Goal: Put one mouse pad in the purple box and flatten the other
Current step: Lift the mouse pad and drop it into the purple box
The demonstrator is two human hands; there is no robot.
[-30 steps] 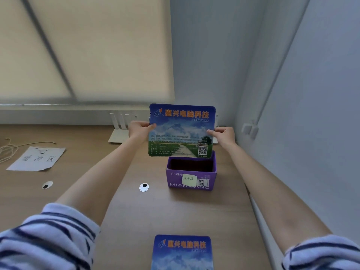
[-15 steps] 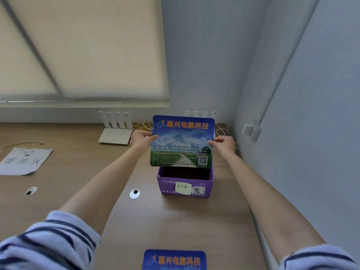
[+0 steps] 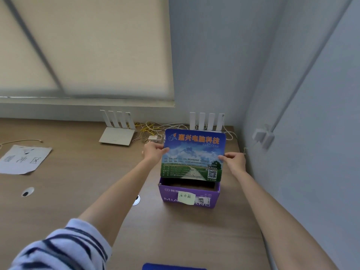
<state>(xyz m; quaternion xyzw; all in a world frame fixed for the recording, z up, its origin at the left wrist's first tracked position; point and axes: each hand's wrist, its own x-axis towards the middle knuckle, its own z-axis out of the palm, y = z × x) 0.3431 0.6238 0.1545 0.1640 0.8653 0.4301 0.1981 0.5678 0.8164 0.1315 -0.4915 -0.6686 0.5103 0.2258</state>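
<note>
Head view, lower middle of the frame: you have the printed mouse pad (image 3: 193, 155) held upright, face toward you, directly over the open purple box (image 3: 188, 197). Your left hand (image 3: 153, 152) pinches its left edge and your right hand (image 3: 234, 162) pinches its right edge, thumbs on the printed face, the other fingers hidden behind it. The pad's bottom edge sits just above the box's near rim, and I cannot tell whether it has entered the opening.

The pad looks about as wide as the box mouth, perhaps a touch wider, so the step is likely to catch at the side walls. Lower it straight, keeping the bottom edge level. If it binds, press your 2 hands slightly toward each other so the soft pad bows, then let it slide in. Keep both pinches closed until the bottom edge is well inside, and avoid nudging the light cardboard box across the desk (image 3: 81, 176).

At the bottom edge of the frame, a blue sliver of the second mouse pad (image 3: 173, 266) lies on the desk, well apart from the box; that 1 is for flattening afterward.
</note>
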